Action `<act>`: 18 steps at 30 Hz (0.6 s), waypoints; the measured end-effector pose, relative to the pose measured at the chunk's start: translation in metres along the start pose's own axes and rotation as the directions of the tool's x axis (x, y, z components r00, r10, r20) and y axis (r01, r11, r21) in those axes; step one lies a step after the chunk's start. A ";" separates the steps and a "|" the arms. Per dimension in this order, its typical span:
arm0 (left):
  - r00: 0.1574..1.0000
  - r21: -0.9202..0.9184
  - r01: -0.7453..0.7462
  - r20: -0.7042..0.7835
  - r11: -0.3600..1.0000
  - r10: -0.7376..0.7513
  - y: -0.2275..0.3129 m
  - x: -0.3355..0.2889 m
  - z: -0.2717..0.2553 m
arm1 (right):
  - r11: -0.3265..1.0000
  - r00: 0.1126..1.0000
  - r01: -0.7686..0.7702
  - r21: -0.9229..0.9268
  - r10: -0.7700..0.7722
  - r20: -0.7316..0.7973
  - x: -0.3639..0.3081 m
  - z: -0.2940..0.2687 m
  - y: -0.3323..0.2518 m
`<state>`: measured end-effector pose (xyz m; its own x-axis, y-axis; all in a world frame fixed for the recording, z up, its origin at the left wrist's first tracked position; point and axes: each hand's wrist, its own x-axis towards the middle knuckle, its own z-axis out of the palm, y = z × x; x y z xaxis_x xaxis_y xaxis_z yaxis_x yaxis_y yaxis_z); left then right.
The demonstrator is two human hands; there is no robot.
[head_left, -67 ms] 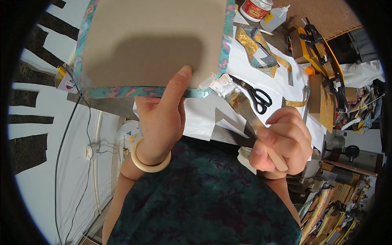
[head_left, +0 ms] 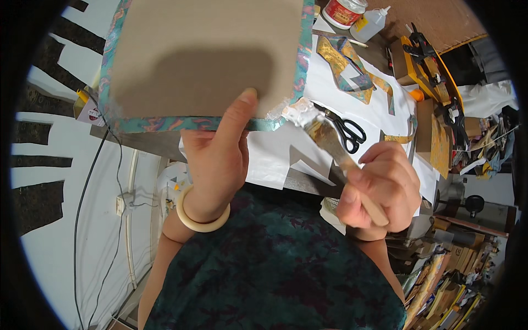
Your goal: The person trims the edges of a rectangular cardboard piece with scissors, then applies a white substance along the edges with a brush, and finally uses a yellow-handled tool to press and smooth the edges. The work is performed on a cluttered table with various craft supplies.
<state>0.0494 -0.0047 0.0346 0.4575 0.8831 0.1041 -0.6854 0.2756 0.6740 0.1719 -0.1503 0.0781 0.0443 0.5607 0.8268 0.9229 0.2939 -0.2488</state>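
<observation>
1. From the right hand [head_left: 382, 187], an open gap runs at 9 o'clock toward the left hand [head_left: 217, 151].
2. The board [head_left: 203, 55] blocks 10 o'clock.
3. Brush [head_left: 325, 137] and scissors [head_left: 336, 121] obstruct 11.
4. Bare white paper [head_left: 377, 118] leaves room at 12.
5. Cardboard box [head_left: 431, 125] stands at 1.

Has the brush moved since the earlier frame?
Yes, slightly: the brush has shifted right, judged against the scissors, which look unmoved; its bristles now cover more of them.
</observation>
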 end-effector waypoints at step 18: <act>0.998 0.000 0.010 -0.055 1.000 -0.010 -0.002 -0.001 -0.002 | 1.000 0.999 0.021 0.016 -0.022 0.040 -0.001 -0.001 -0.002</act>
<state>0.0490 -0.0052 0.0316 0.4329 0.8997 0.0568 -0.6805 0.2848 0.6751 0.1702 -0.1520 0.0787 0.0089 0.5850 0.8110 0.9175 0.3176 -0.2392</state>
